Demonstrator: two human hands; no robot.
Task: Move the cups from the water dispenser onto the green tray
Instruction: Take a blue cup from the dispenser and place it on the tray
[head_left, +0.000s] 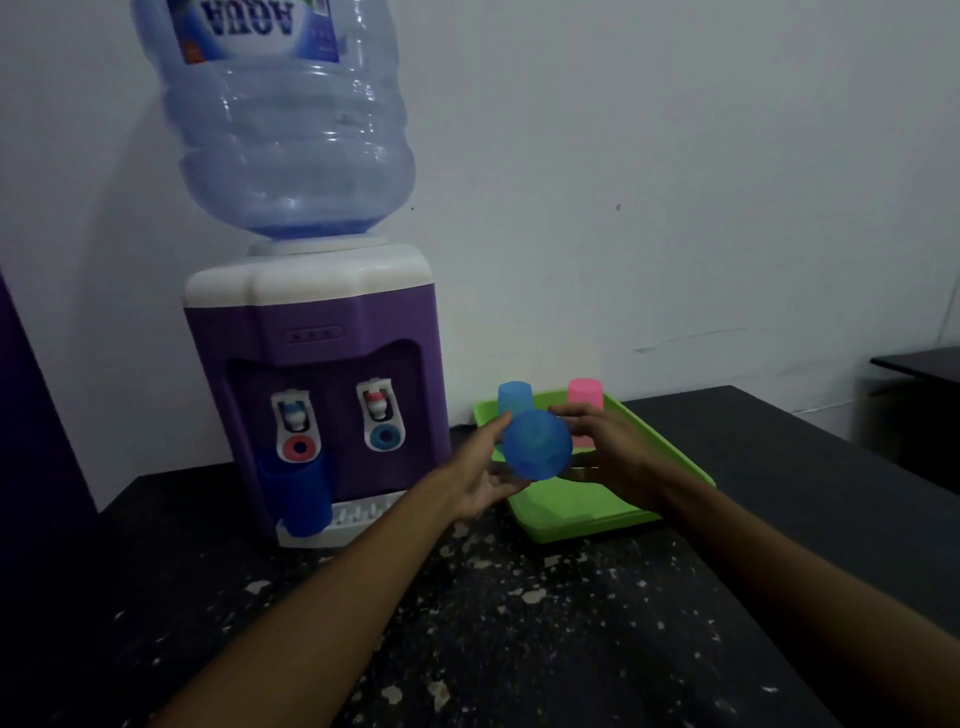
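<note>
Cup (537, 444) lying sideways, base facing camera, both hands pinching it, left hand (485, 475), right hand (610, 457), hovering over tray (587, 517).

You worked at a dark countertop (519, 623) whose surface was speckled with pale flecks and chips. At its back left, against the wall, stood a purple and white water dispenser (317, 395) with its drip tray facing you. Just to the dispenser's right, toward the back edge, a green tray (571, 514) lay flat on the countertop, slightly angled. The near half of the surface carried only those pale flecks.
</note>
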